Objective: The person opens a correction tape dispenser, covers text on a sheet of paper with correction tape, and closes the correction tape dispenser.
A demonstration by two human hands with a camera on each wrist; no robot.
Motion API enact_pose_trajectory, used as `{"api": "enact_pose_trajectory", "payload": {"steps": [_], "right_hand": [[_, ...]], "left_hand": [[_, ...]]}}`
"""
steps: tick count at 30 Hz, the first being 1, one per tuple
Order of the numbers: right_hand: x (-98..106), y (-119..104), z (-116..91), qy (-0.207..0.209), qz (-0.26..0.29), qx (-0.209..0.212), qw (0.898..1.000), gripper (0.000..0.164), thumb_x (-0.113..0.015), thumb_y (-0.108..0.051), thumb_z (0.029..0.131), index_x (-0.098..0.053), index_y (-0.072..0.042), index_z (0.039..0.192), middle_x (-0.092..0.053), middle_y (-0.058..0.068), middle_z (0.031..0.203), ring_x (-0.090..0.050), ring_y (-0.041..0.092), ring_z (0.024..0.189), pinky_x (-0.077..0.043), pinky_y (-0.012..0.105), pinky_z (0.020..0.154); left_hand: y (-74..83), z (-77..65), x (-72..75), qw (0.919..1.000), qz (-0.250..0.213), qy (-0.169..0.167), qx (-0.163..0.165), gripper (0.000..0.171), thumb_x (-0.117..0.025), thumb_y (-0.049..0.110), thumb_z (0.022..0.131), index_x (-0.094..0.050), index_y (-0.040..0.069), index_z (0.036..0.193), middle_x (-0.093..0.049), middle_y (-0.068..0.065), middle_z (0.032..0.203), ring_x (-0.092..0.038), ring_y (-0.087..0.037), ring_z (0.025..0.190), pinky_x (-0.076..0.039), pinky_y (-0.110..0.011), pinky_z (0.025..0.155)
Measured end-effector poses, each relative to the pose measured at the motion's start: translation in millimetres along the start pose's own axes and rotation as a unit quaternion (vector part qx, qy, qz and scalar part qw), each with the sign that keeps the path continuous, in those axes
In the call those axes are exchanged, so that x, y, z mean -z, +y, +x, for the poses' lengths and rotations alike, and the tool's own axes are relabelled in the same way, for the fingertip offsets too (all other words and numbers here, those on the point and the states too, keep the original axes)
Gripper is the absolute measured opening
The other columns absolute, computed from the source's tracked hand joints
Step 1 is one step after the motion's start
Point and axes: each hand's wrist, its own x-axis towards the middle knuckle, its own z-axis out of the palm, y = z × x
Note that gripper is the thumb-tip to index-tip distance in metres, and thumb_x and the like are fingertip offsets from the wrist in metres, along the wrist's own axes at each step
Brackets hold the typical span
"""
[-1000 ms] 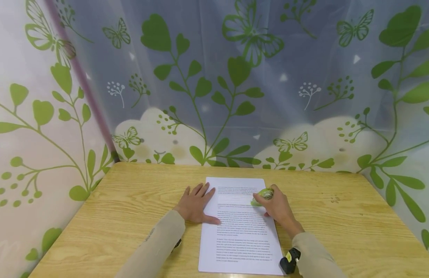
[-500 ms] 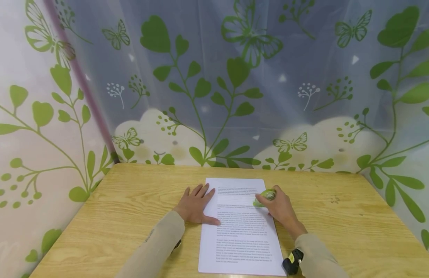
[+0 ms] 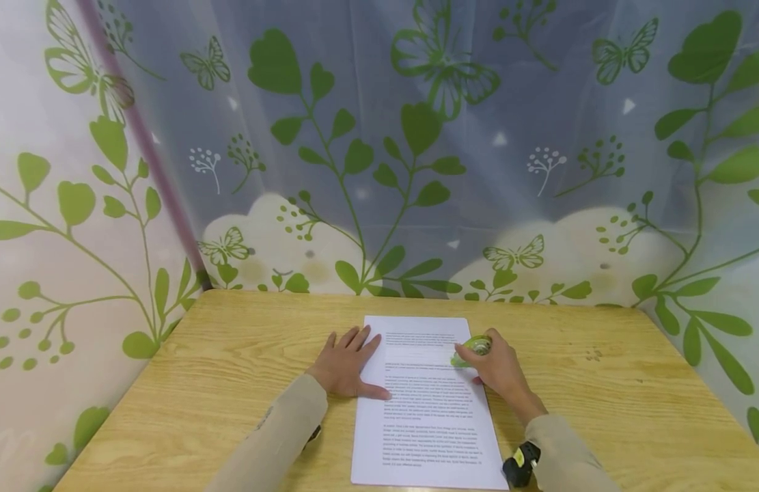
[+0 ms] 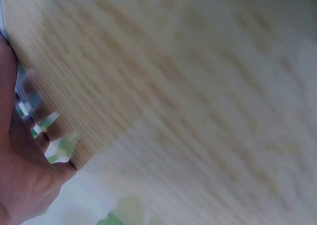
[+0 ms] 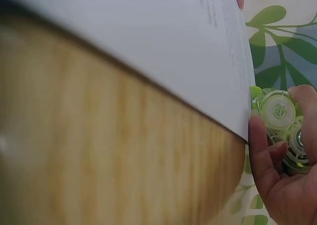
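Observation:
A printed sheet of white paper [image 3: 368, 444] lies on the wooden table. My left hand [image 3: 345, 365] rests on the sheet's left edge, fingers spread and thumb stretched over the text. Over the upper right of the sheet, my right hand [image 3: 503, 372] grips a transparent green correction tape dispenser [image 3: 477, 346], its tip down by the paper. The right wrist view shows the round reels inside the correction tape [image 5: 278, 111] between thumb and fingers. A blank white band crosses the page left of the tip, between lines of print. In the left wrist view, only part of the left hand [image 4: 25, 180] shows.
The wooden table [image 3: 231, 335] extends to both sides of the sheet. Behind it hangs a curtain [image 3: 330, 157] printed with leaves and butterflies. A black wrist device [image 3: 520, 465] sits at the right sleeve, beside the sheet's lower right corner.
My right hand has slid a short way to the right with the correction tape, toward the sheet's right edge. The left hand has stayed in place on the paper.

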Motion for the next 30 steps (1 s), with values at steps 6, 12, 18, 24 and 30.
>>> {"api": "enact_pose_trajectory", "payload": {"steps": [6,12,18,24,30], "right_hand": [[3,-1,-3,0.000,0.008,-0.009,1.000,0.044,-0.070,-0.037,0.087,-0.045,-0.003,0.102,-0.060,0.014,0.089,-0.060,0.017,0.051,-0.050,0.030,0.051],[7,0,-1,-0.005,-0.001,-0.009,1.000,0.047,-0.069,-0.040,0.087,-0.045,-0.003,0.102,-0.061,0.013,0.086,-0.060,0.018,0.050,-0.049,0.030,0.051],[10,2,1,-0.013,-0.012,-0.004,1.000,0.049,-0.068,-0.041,0.088,-0.045,-0.003,0.107,-0.062,0.011,0.078,-0.060,0.018,0.050,-0.047,0.030,0.050],[12,5,1,-0.009,-0.006,-0.013,1.000,0.047,-0.068,-0.039,0.088,-0.045,-0.003,0.108,-0.061,0.011,0.083,-0.062,0.019,0.053,-0.049,0.030,0.052],[14,7,-1,-0.012,-0.003,-0.011,1.000,0.049,-0.068,-0.040,0.088,-0.044,-0.002,0.108,-0.061,0.012,0.084,-0.062,0.018,0.054,-0.049,0.030,0.052]], "left_hand": [[-0.6,1.6,-1.9,1.0000,-0.001,0.002,0.001,0.115,-0.038,0.091,0.067,-0.020,0.020,0.154,-0.014,-0.009,0.158,-0.015,-0.032,0.143,-0.018,-0.060,0.107],[-0.7,1.3,-1.0,1.0000,-0.002,0.000,0.001,0.114,-0.039,0.091,0.067,-0.019,0.020,0.154,-0.014,-0.009,0.158,-0.014,-0.031,0.143,-0.017,-0.060,0.107],[-0.2,0.4,0.3,1.0000,-0.006,-0.003,0.000,0.114,-0.040,0.090,0.068,-0.018,0.019,0.154,-0.013,-0.009,0.158,-0.013,-0.031,0.143,-0.016,-0.060,0.107],[-0.4,1.0,0.0,1.0000,0.000,0.000,0.001,0.115,-0.039,0.091,0.067,-0.019,0.020,0.154,-0.014,-0.009,0.158,-0.013,-0.031,0.143,-0.017,-0.060,0.107],[0.4,0.6,0.0,1.0000,-0.006,-0.001,0.002,0.114,-0.040,0.090,0.067,-0.020,0.019,0.154,-0.014,-0.009,0.158,-0.013,-0.031,0.143,-0.017,-0.060,0.107]]}}
